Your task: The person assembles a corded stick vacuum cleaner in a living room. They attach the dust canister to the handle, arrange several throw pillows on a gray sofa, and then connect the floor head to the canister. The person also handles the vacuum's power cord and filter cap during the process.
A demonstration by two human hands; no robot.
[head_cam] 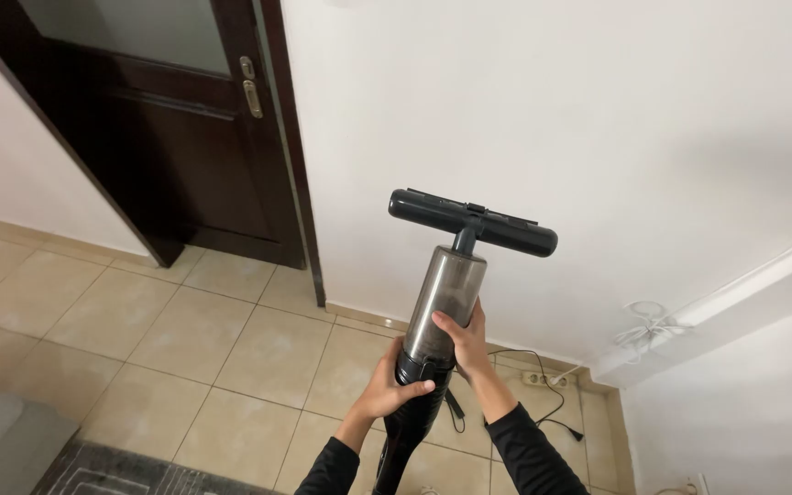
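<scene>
Grip: left hand, right hand both clasp raised handheld vacuum.

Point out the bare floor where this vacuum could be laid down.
The beige floor tiles between the dark wooden door and the grey patterned rug are bare. Along the white wall at right it is crowded: a white power strip and black cable lie there.

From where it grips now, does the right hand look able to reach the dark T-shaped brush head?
Probably yes: the right hand grips the clear dust canister, and nothing blocks the dark T-shaped brush head just above.
</scene>
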